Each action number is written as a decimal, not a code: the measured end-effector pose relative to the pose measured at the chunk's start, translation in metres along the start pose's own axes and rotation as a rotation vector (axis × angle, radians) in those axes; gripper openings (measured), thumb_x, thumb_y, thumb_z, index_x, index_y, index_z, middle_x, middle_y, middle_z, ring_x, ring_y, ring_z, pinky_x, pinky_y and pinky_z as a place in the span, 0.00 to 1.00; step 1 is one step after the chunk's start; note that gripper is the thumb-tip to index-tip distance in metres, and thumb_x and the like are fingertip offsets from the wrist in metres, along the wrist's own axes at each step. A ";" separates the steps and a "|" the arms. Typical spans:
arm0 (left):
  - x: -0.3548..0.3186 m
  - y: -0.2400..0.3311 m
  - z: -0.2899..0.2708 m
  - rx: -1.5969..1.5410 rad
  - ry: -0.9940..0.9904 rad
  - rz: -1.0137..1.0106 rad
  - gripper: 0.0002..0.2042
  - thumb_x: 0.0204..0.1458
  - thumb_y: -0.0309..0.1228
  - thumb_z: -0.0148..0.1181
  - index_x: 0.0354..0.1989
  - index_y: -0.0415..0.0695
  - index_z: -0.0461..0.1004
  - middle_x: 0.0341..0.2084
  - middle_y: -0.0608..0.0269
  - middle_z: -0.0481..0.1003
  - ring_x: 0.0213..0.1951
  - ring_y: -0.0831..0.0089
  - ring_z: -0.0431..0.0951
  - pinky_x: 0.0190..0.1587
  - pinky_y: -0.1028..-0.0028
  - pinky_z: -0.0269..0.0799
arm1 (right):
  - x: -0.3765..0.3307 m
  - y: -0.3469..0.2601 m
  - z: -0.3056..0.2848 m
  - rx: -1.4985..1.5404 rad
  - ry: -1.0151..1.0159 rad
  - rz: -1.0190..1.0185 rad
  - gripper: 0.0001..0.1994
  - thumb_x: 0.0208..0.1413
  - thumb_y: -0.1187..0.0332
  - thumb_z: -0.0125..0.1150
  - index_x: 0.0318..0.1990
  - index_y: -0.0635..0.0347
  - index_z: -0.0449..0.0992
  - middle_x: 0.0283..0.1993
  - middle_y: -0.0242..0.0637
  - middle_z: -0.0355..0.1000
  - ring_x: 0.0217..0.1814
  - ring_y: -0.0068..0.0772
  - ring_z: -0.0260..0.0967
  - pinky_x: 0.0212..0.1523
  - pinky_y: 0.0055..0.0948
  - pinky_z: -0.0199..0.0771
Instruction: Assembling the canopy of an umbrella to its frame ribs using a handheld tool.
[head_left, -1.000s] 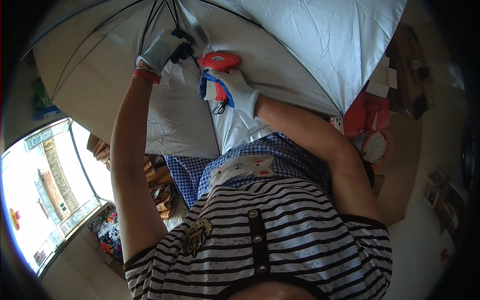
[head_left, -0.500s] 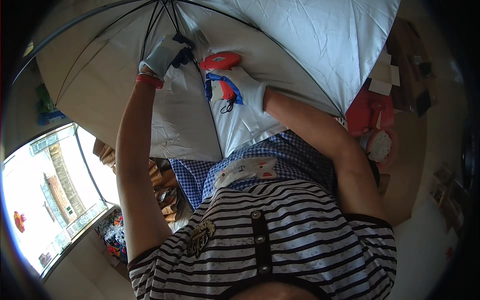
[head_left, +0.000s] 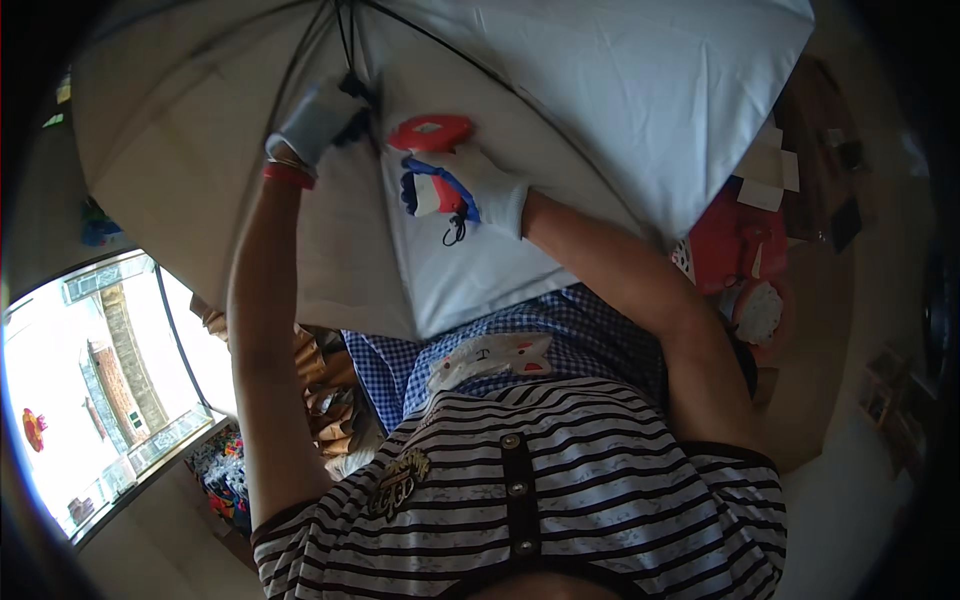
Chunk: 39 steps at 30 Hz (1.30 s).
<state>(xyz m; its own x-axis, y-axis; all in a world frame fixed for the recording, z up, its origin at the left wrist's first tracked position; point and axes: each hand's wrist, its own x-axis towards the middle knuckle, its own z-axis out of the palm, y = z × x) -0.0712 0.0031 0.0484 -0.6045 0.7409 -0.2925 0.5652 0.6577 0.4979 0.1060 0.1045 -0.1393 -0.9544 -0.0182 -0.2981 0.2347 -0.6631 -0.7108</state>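
A large white umbrella canopy (head_left: pixel 560 110) with dark ribs lies spread over my lap. My left hand (head_left: pixel 312 122), in a pale glove with a red cuff, is closed around the dark hub where the ribs meet (head_left: pixel 355 95). My right hand (head_left: pixel 470 190), in a white glove with red and blue patches, holds a round red tool (head_left: pixel 430 132) pressed against the fabric just right of the hub. A short dark thread dangles below that glove.
A blue checked cloth (head_left: pixel 600 320) covers my lap under the canopy. Red containers (head_left: pixel 735 250) sit to the right on a brown floor. Stacked brown pieces (head_left: pixel 325 400) lie on the left, next to a bright window (head_left: pixel 90 400).
Both hands and the canopy have shifted slightly right and down in the picture; their grips are the same.
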 end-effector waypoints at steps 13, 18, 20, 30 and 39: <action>-0.010 -0.010 -0.028 0.737 0.724 -0.318 0.16 0.53 0.41 0.51 0.45 0.46 0.73 0.34 0.50 0.77 0.38 0.53 0.78 0.40 0.58 0.73 | -0.026 -0.091 0.020 -0.439 0.306 -0.354 0.19 0.49 0.61 0.65 0.44 0.64 0.73 0.34 0.35 0.74 0.35 0.26 0.72 0.37 0.28 0.73; 0.003 -0.022 -0.034 0.645 0.551 -0.364 0.16 0.53 0.40 0.50 0.47 0.47 0.72 0.44 0.48 0.74 0.42 0.48 0.76 0.44 0.56 0.72 | -0.029 -0.104 0.029 -0.537 0.294 -0.371 0.15 0.49 0.62 0.65 0.38 0.65 0.75 0.28 0.33 0.74 0.28 0.24 0.71 0.32 0.27 0.72; 0.002 -0.021 -0.029 0.641 0.554 -0.356 0.16 0.53 0.40 0.51 0.47 0.47 0.72 0.46 0.48 0.73 0.42 0.48 0.76 0.44 0.56 0.72 | -0.037 -0.099 0.028 -0.520 0.305 -0.343 0.15 0.50 0.62 0.64 0.38 0.65 0.76 0.28 0.33 0.74 0.28 0.23 0.71 0.31 0.26 0.71; -0.018 0.008 0.018 0.531 1.022 -0.099 0.18 0.49 0.40 0.58 0.47 0.45 0.72 0.45 0.49 0.73 0.40 0.53 0.78 0.44 0.60 0.73 | -0.043 -0.080 0.038 -0.315 0.404 -0.248 0.13 0.48 0.62 0.61 0.27 0.65 0.74 0.20 0.36 0.71 0.20 0.27 0.68 0.25 0.31 0.67; 0.013 0.032 0.059 0.087 0.631 -0.363 0.15 0.49 0.41 0.59 0.35 0.43 0.78 0.25 0.57 0.79 0.34 0.59 0.80 0.39 0.63 0.74 | -0.034 -0.068 0.043 -0.344 0.369 -0.199 0.10 0.50 0.63 0.62 0.28 0.61 0.74 0.23 0.28 0.68 0.22 0.19 0.65 0.24 0.26 0.65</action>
<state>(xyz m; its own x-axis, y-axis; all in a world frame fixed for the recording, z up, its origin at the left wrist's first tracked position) -0.0280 0.0412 0.0126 -0.9557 0.2720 0.1124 0.2942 0.8749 0.3848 0.1147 0.1180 -0.0535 -0.8729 0.3879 -0.2960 0.1618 -0.3422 -0.9256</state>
